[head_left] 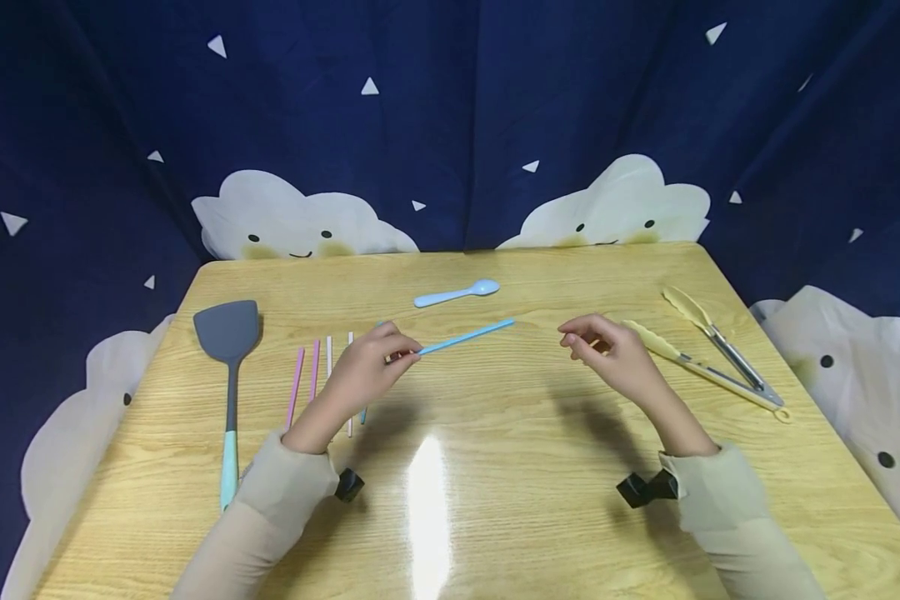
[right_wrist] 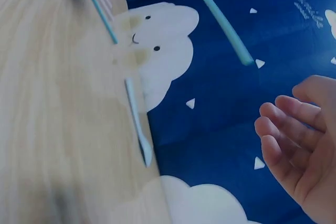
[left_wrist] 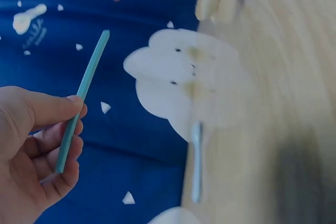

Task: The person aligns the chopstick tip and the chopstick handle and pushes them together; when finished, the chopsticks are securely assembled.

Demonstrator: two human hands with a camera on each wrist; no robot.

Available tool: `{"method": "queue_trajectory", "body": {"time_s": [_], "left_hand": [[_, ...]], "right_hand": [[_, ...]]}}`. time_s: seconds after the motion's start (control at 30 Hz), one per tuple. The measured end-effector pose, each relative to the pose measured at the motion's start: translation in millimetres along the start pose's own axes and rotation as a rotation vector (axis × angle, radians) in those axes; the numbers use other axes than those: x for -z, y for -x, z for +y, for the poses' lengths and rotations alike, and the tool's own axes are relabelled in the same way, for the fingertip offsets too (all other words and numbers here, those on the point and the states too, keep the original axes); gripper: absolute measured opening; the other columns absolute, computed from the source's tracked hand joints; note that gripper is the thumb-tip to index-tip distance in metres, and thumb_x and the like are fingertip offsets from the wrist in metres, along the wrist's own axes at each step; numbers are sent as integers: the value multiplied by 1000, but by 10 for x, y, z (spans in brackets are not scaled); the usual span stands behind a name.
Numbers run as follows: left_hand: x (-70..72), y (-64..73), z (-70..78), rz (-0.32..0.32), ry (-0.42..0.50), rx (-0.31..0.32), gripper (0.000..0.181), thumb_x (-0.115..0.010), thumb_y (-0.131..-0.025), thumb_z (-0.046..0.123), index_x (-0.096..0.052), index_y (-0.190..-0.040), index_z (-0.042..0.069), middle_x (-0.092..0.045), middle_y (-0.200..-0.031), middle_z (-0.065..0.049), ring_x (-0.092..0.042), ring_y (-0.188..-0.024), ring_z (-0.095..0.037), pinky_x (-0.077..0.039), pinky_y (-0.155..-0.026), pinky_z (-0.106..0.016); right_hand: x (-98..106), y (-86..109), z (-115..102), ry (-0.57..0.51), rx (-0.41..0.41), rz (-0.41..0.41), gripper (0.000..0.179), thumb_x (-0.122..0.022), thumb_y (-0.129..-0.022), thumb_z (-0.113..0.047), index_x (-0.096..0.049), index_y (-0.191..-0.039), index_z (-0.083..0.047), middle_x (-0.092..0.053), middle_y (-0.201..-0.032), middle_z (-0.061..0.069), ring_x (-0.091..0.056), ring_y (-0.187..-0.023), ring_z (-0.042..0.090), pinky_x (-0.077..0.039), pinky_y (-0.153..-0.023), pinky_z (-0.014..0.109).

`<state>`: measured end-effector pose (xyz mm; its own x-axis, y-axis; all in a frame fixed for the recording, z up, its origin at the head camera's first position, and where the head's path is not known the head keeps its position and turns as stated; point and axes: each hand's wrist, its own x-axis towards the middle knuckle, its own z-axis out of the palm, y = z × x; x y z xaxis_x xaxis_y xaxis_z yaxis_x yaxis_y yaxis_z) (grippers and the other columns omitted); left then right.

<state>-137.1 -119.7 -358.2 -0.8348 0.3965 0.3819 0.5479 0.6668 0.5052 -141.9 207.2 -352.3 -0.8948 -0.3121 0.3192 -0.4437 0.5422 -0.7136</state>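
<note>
Thumb and fingers of my left hand (head_left: 367, 367) pinch a light blue straw (head_left: 467, 336) near one end. The straw slants up to the right, held above the table in the head view. In the left wrist view, its short end (left_wrist: 64, 156) sticks out below the thumb, across the curled fingers. My right hand (head_left: 611, 354) is raised to the right of the straw's free tip, with a gap between them. Its fingers are loosely bent around nothing, as the right wrist view also shows. Beneath the left hand lie several pink (head_left: 295, 387), white and blue straws in a row, partly hidden by that hand.
A light blue spoon (head_left: 457, 294) lies near the table's far edge. At the left is a grey spatula (head_left: 227, 333) with a mint handle; its lower end is near the left sleeve. Spread tongs (head_left: 735, 358) with yellow tips lie beyond the right hand. A dark curtain (head_left: 450, 125) hangs behind.
</note>
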Motion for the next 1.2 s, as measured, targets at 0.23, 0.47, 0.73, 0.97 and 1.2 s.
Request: {"method": "queue_trajectory", "body": {"time_s": [0.23, 0.47, 0.73, 0.97, 1.2], "left_hand": [[-73, 98, -232, -32, 44, 190, 10, -63, -83, 8, -68, -90, 3, -55, -78, -2, -47, -67, -14, -42, -58, -26], [-185, 177, -434, 14, -43, 343, 12, -61, -82, 3, -66, -89, -5, -57, -78, -11, -49, -66, -18, -49, -67, -34], [-259, 213, -478, -4, -95, 497, 15, -56, -79, 0, -64, -88, -10, -58, -86, -20, -56, -72, -26, -49, -61, -32], [-300, 205, -480, -65, -106, 572, 18, -52, -80, -2, -61, -92, -12, -58, -90, -23, -55, -70, -26, -49, -59, -32], [-367, 191, -442, -131, -112, 577, 24, -49, -77, -5, -57, -98, -13, -59, -90, -23, -53, -64, -24, -46, -54, -32]], "right_hand": [[-36, 139, 117, -42, -35, -43, 14, -55, -88, -6, -63, -99, -3, -64, -84, 6, -58, -66, 17, -46, -57, 23], [-110, 229, 172, -51, -63, -52, 13, -54, -89, -6, -63, -97, -2, -64, -81, 6, -57, -64, 14, -46, -56, 23], [-184, 310, 191, -84, -99, -84, 12, -54, -89, -8, -63, -95, -4, -63, -80, 7, -57, -64, 13, -46, -56, 24], [-212, 341, 198, -92, -106, -95, 11, -55, -89, -9, -63, -95, -5, -63, -79, 4, -58, -64, 12, -46, -56, 24], [-217, 363, 196, -99, -92, -104, 13, -54, -89, -9, -62, -96, -2, -63, -80, 5, -59, -64, 21, -46, -56, 25]]}}
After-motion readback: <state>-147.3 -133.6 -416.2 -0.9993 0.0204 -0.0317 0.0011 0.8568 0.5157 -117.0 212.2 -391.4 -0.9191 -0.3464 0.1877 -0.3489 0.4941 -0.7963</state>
